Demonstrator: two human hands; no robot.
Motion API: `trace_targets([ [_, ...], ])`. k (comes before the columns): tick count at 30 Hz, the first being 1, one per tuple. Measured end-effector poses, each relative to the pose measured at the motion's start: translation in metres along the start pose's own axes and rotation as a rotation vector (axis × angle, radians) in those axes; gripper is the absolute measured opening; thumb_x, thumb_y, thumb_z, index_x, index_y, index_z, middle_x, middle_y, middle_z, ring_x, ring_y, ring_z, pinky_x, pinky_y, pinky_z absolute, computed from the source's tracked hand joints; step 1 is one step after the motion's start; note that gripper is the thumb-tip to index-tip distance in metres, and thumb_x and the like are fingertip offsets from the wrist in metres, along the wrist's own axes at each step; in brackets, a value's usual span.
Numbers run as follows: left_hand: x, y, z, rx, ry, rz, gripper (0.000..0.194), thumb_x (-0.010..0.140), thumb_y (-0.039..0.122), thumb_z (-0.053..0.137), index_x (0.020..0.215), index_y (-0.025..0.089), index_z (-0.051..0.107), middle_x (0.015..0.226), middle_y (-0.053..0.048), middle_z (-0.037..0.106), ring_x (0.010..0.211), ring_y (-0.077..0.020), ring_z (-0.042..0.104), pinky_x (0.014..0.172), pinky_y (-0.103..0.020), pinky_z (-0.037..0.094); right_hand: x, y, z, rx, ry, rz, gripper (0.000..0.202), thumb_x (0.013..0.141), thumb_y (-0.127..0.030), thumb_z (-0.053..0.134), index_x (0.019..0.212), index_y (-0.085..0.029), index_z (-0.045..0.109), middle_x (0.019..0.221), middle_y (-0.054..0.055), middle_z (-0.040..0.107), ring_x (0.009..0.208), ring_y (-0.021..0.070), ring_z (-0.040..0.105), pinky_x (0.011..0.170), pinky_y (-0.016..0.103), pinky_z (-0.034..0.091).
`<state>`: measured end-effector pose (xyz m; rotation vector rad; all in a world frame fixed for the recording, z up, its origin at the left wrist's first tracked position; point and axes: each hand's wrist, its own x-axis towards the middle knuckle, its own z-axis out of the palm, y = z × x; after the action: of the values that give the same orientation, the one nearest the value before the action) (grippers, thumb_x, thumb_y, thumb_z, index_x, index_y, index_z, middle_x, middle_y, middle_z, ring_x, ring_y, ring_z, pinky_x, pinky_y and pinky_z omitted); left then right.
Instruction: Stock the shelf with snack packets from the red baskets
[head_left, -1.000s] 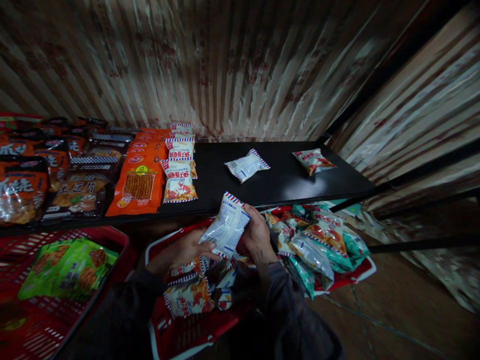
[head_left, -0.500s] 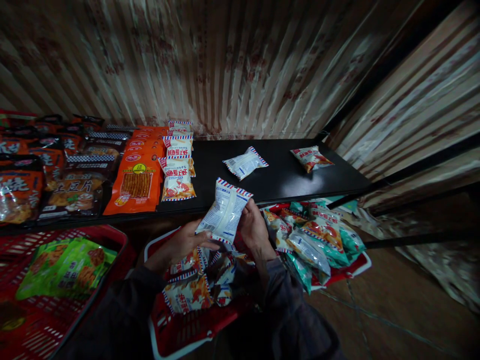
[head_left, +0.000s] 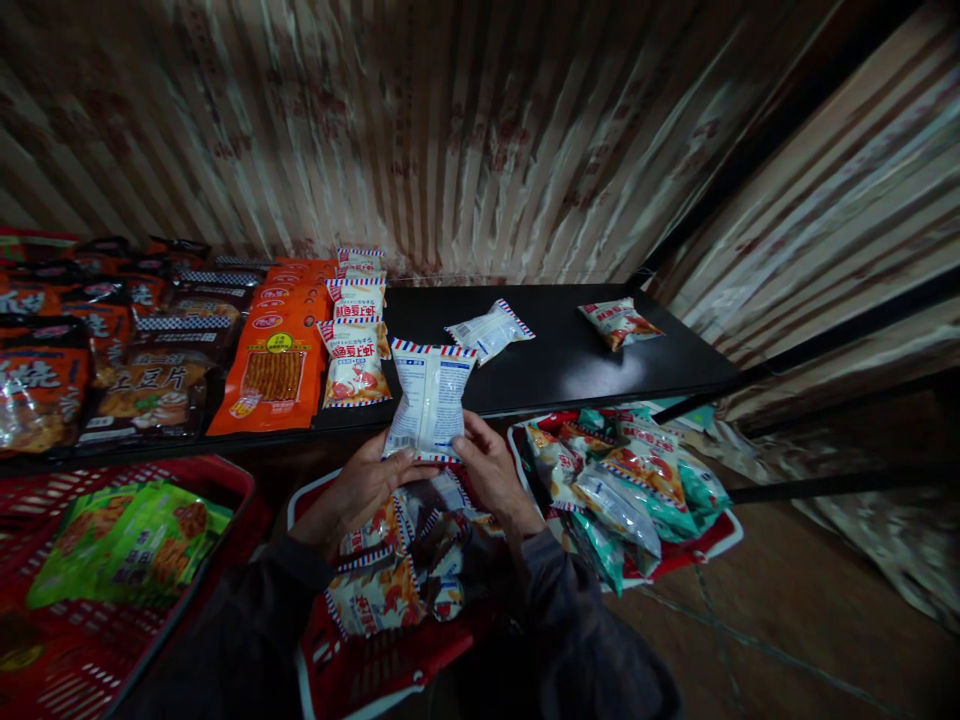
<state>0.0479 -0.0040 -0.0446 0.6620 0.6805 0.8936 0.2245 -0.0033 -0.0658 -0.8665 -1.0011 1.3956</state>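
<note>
Between both hands I hold a white snack bag (head_left: 430, 398), its printed back facing me and its striped top seal upward, at the front edge of the black shelf (head_left: 525, 380). My left hand (head_left: 367, 483) grips the bag's lower left corner, while my right hand (head_left: 489, 465) pinches its lower right. Just left of it, a row of matching snack bags (head_left: 354, 362) stands front side out. Another bag (head_left: 491, 331) lies back side up behind it. Below my hands, a red basket (head_left: 360, 680) holds several of the same bags (head_left: 379, 597).
Orange snack packs (head_left: 266, 375) and dark potato-chip packs (head_left: 146, 385) line the shelf's left part. One bag (head_left: 619, 322) lies at its right. A red basket (head_left: 247, 490) with green packs (head_left: 142, 540) stands left; another basket (head_left: 724, 545) with mixed bags stands right. Striped curtain hangs behind.
The held bag has moved left and turned upright, nearer the row of matching bags. My right hand has shifted left and down to its lower corner.
</note>
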Motion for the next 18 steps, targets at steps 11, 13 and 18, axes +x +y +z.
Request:
trace_targets([
  [11,0.0065,-0.0029,-0.0073,0.189,0.006,0.114,0.054,0.073,0.030,0.076,0.122,0.017,0.058,0.124,-0.010,0.064,0.115,-0.0281,0.057,0.099,-0.041,0.043,0.0003,-0.0027,0.0001,-0.162,0.093,-0.032,0.038,0.076,-0.036,0.073,0.112,-0.025,0.068,0.106,0.002,0.072,0.097,0.0210,0.065,0.092,0.036,0.048],
  [13,0.0083,-0.0028,-0.0088,0.185,0.015,0.147,0.055,0.074,0.031,0.075,0.124,0.016,0.056,0.127,-0.010,0.063,0.118,-0.0280,0.056,0.102,-0.041,0.041,-0.0006,-0.0035,0.0010,-0.174,0.086,-0.023,0.039,0.075,-0.037,0.073,0.112,-0.024,0.068,0.108,0.002,0.072,0.098,0.0221,0.065,0.093,0.037,0.048],
  [18,0.0101,-0.0016,-0.0085,0.115,0.071,0.201,0.064,0.070,0.035,0.077,0.126,0.015,0.054,0.122,-0.012,0.066,0.112,-0.0300,0.060,0.099,-0.044,0.044,-0.0026,-0.0065,0.0059,-0.171,0.009,0.016,0.037,0.074,-0.036,0.074,0.109,-0.026,0.071,0.105,0.001,0.073,0.097,0.0221,0.066,0.093,0.038,0.049],
])
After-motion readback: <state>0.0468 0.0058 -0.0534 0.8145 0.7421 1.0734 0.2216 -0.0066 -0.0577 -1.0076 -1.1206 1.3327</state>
